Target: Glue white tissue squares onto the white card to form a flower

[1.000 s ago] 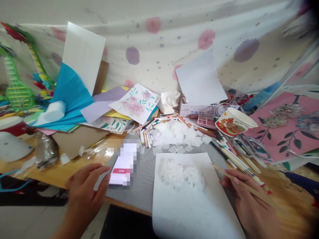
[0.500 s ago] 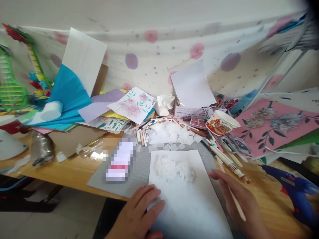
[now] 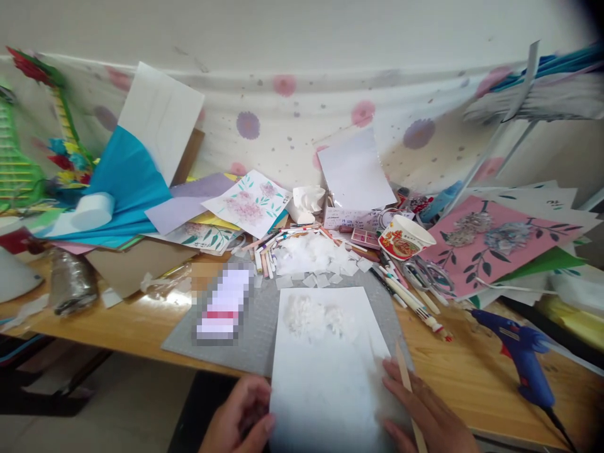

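A white sheet of paper (image 3: 321, 371) lies in front of me, with two white ruffled clusters (image 3: 302, 314) on its upper part. At its left edge my left hand (image 3: 243, 409) has its fingers curled and the thumb against the paper, pinching the edge. My right hand (image 3: 425, 409) rests along the right edge, fingertips against the sheet. A thin pale wooden stick (image 3: 406, 380) is held between its fingers, pointing up and away. Beyond the sheet lie a heap of white tissue pieces (image 3: 309, 251) and small paper squares (image 3: 322, 280).
A grey mat (image 3: 189, 343) lies under the sheet, with a blurred-out phone-like object (image 3: 224, 305) at left. Markers (image 3: 415, 299), a paper cup (image 3: 406, 238) and a blue glue gun (image 3: 519, 352) are on the right. Flower pictures (image 3: 509, 245) and coloured papers (image 3: 127, 176) crowd the back.
My left hand has slid off the sheet's face to its left edge. My right hand has come in against the right edge, keeping the stick. The view has shifted slightly right.
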Tool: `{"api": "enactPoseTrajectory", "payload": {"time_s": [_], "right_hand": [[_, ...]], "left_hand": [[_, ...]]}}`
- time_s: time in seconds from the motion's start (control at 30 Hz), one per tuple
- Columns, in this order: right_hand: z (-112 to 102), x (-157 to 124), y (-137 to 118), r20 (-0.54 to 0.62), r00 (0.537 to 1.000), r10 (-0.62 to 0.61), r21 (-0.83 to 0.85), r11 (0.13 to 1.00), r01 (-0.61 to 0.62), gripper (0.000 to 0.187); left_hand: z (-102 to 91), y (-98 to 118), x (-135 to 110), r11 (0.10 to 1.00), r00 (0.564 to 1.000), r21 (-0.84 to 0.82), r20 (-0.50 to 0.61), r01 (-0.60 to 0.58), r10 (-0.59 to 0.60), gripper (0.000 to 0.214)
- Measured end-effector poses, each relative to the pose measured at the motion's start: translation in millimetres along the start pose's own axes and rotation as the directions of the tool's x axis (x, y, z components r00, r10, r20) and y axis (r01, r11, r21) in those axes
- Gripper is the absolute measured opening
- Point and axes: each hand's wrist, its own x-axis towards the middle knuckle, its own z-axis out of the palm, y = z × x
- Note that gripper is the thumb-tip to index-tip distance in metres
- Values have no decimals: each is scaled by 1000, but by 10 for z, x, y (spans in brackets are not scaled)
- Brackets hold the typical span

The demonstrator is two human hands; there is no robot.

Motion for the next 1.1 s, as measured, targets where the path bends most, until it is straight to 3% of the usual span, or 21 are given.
{"api": "enactPoseTrajectory", "payload": {"time_s": [0.1, 0.2, 0.3, 0.4, 0.47, 0.57, 0.67, 0.77, 0.87, 0.97, 1.1], "right_hand": [[-22, -14, -13, -3, 1000, 3, 24, 1000, -3, 47], [-58, -23, -16, -9, 1000, 30, 61, 998, -30, 48], [-62, -36, -7, -2, 995, 99, 126, 987, -98, 48], [-47, -19, 15, -34, 966, 257, 225, 944, -243, 40], [-53, 26, 41, -27, 908, 418, 329, 861, -387, 33], [-96, 145, 89, 115, 815, 568, 516, 667, -538, 28], [-132, 305, 109, 229, 691, 685, 653, 419, -631, 22], [-115, 490, 82, 219, 553, 804, 749, 225, -623, 22], [-56, 686, 46, 125, 529, 839, 794, 235, -560, 22], [8, 859, 41, 90, 571, 816, 763, 312, -566, 17], [63, 1023, 91, 61, 633, 772, 690, 426, -585, 11]], "left_hand": [[28, 67, 82, 951, 992, -285, -14, 116, -125, 36], [48, 162, 187, 888, 979, -415, 107, 201, -171, 61], [56, 233, 259, 911, 972, -348, 160, 219, -172, 65], [40, 257, 266, 972, 980, -159, 119, 175, -157, 57], [17, 255, 246, 987, 986, -78, 98, 143, -135, 53], [-25, 248, 227, 994, 990, -33, 99, 100, -96, 50], [-70, 270, 279, 997, 991, 18, 108, 78, -79, 49], [-109, 338, 399, 995, 991, 55, 99, 83, -88, 50], [-143, 392, 525, 996, 997, 50, 36, 71, -73, 52], [-186, 346, 616, 969, 997, 244, -73, 32, -15, 47], [-256, 161, 700, 753, 953, 640, -110, -150, 283, 35]]}}
